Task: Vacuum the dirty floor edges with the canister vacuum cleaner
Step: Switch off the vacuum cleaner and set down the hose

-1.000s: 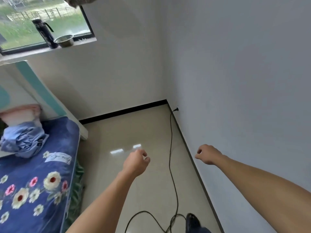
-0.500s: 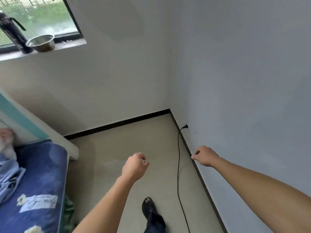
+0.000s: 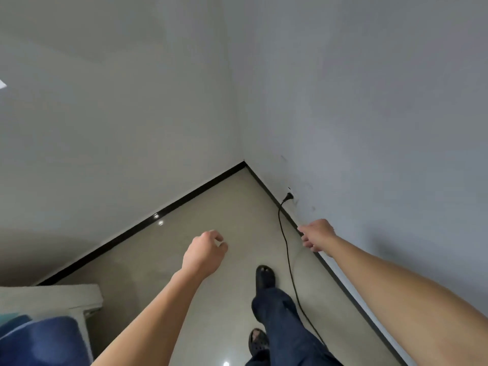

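Movement toward the plug was the main change: over the last second the window sill with its bottle and bowl had slid out of view, the bed had shrunk to one corner, and a dark sandal had stepped forward below the plug. The left hand hung well left of the plug, fingers loosely curled and, as far as could be seen, around nothing; the right hand hovered just below the plug and near the wall, fingers relaxed and apart, also bare. The canister vacuum cleaner itself was out of view; only its thin black cord ran down from the plug and trailed back past the foot, so the machine probably sat behind the person and no edge-cleaning had yet begun. The floor left of the plug was glossy beige tile carrying small light reflections, bounded by a narrow shiny black skirting that met in a sharp corner above the plug. The walls were matt and pale, faintly scuffed around the plug. Far to the lower left, a white bed frame with a blunt squared corner held a soft blue cover.
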{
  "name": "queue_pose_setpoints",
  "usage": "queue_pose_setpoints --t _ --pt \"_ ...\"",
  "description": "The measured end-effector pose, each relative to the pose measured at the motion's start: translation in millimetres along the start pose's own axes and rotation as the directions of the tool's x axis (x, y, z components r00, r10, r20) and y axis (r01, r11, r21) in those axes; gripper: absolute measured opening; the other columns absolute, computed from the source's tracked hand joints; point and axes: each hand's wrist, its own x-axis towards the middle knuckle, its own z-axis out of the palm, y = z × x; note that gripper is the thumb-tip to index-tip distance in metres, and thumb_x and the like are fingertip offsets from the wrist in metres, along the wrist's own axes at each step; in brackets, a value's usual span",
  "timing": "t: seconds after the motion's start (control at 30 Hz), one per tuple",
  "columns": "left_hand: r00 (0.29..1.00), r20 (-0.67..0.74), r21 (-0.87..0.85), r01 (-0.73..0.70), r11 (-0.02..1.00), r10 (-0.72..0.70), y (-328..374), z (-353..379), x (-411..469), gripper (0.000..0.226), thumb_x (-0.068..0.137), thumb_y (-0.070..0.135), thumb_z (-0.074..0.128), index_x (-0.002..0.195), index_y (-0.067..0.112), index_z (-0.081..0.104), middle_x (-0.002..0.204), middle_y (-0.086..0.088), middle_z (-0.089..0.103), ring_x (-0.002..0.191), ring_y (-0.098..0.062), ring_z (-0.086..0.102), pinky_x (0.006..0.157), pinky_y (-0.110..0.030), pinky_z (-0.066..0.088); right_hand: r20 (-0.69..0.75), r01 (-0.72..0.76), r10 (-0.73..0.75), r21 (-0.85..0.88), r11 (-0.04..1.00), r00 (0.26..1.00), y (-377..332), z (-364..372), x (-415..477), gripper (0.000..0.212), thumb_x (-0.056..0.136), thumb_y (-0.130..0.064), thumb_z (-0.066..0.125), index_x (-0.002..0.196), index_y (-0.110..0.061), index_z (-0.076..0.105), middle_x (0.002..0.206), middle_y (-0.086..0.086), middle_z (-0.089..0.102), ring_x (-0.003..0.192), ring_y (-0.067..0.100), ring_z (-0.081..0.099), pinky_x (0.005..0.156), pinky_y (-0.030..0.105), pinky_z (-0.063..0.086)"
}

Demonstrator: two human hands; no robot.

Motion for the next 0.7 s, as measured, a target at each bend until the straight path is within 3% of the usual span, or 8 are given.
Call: queue_pose_setpoints --t 0.17,0.4,0.53,0.63,0.7 --pt "0.993 0.113 0.03 0.011 0.999 -0.014 -22 16 114 0.02 0.088 0.032 0.056 0.103 0.021 0.064 0.08 0.002 0.067 0.08 -0.024 0.063 0.071 -0.031 0.051 -0.006 -0.182 0.185 0.143 0.973 0.983 -17 50 110 0.017 0.089 -0.021 0.064 0.093 -0.004 0.062 0.08 0.014 0.069 0.062 0.022 0.063 0.053 0.027 0.046" --pt "0.986 0.161 0.004 0.031 1.0 -0.031 -50 50 275 0.014 0.091 0.029 0.056 0.099 0.019 0.064 0.068 0.001 0.064 0.076 -0.024 0.064 0.065 -0.028 0.046 -0.061 -0.313 0.332 0.211 0.926 0.941 -21 109 241 0.015 0.09 -0.017 0.064 0.079 -0.009 0.057 0.071 0.011 0.063 0.059 0.021 0.06 0.054 0.027 0.046" --pt "0.973 0.229 0.058 -0.033 0.998 0.018 -69 97 347 0.016 0.09 0.029 0.055 0.1 0.021 0.064 0.076 -0.002 0.068 0.075 -0.02 0.062 0.068 -0.028 0.047 -0.164 -0.319 0.377 0.299 0.899 0.911 -13 131 321 0.022 0.089 -0.02 0.066 0.073 -0.008 0.057 0.08 0.017 0.067 0.062 0.026 0.062 0.055 0.031 0.049" --pt "0.959 0.28 0.086 -0.068 0.994 0.041 -84 131 395 0.012 0.087 0.029 0.056 0.095 0.024 0.064 0.082 -0.002 0.069 0.079 -0.023 0.062 0.073 -0.031 0.05 -0.27 -0.284 0.392 0.365 0.887 0.879 -4 149 380 0.032 0.089 -0.037 0.064 0.092 -0.005 0.063 0.088 0.014 0.067 0.065 0.026 0.063 0.067 0.036 0.055" --pt "0.95 0.306 0.092 -0.089 0.992 0.057 -96 147 418 0.011 0.087 0.028 0.057 0.093 0.025 0.065 0.085 -0.003 0.069 0.082 -0.024 0.063 0.077 -0.033 0.052 -0.345 -0.258 0.422 0.43 0.865 0.839 2 160 411 0.048 0.088 -0.045 0.061 0.116 -0.005 0.059 0.101 0.013 0.065 0.084 0.027 0.066 0.082 0.044 0.058"
